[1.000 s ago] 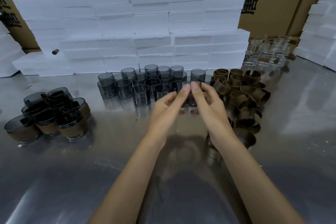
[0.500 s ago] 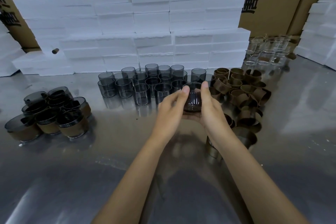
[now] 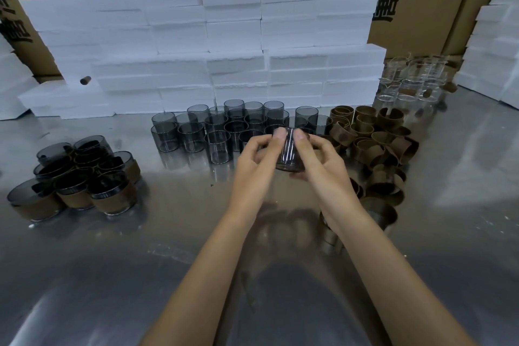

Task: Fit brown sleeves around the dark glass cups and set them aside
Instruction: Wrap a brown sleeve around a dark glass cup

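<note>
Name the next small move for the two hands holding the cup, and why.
Probably press the brown sleeve further along the dark cup: left hand and right hand grip it above the table, and the sleeve shows only at its lower end.

Worktop [image 3: 463, 233]: bright sheet metal, glossy, mirror-like, carrying soft reflections of the items above. Dark glass cups [image 3: 193, 135]: smoked, translucent, smooth and shiny at the rims. Brown sleeves [image 3: 387, 146]: matt, paper- or card-like bands — dull, no sheen. Sleeved cups [image 3: 112, 196]: glossy dark glass over a matt brown wrap. Clear glass cups [image 3: 415, 81]: colourless, glossy. White blocks [image 3: 233, 36]: foam-like, matt, edges rough and crumbly. Cartons [image 3: 415, 3]: brown corrugated cardboard, matt, black print.
</note>
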Demonstrator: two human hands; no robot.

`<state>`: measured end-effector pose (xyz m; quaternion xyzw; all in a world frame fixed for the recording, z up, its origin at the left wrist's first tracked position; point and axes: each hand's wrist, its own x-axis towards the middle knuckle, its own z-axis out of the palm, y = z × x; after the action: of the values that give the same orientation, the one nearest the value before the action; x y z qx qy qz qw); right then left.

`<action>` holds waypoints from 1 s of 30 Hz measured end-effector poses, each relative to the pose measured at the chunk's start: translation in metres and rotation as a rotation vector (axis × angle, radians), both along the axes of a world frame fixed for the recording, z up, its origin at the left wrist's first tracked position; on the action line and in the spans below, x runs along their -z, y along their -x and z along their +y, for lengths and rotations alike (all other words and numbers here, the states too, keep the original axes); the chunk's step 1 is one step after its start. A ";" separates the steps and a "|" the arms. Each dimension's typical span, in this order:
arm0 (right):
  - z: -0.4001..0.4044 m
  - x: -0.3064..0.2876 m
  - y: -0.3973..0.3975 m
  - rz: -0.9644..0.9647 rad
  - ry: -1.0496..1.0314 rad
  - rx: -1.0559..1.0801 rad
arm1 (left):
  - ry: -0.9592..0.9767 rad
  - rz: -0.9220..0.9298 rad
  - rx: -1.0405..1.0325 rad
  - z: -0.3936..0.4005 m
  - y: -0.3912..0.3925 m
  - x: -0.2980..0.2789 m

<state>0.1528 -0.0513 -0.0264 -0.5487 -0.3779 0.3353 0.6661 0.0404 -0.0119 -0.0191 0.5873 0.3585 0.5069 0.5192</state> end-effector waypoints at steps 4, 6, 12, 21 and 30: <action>-0.001 0.001 0.005 -0.021 0.015 -0.073 | 0.045 0.081 0.130 -0.005 -0.003 0.002; -0.002 0.002 0.005 0.004 0.051 -0.113 | 0.041 0.117 0.198 -0.008 -0.005 0.003; -0.004 -0.002 0.009 -0.140 -0.020 0.019 | -0.010 0.052 0.193 -0.008 -0.009 0.000; 0.002 0.005 0.001 -0.189 0.004 0.180 | -0.125 0.001 -0.020 0.004 -0.007 0.009; 0.002 0.001 0.003 -0.116 -0.011 0.081 | 0.038 -0.040 0.011 0.001 -0.004 0.004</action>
<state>0.1496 -0.0494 -0.0274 -0.5784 -0.3954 0.2737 0.6590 0.0446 -0.0111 -0.0233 0.5691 0.3541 0.5088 0.5402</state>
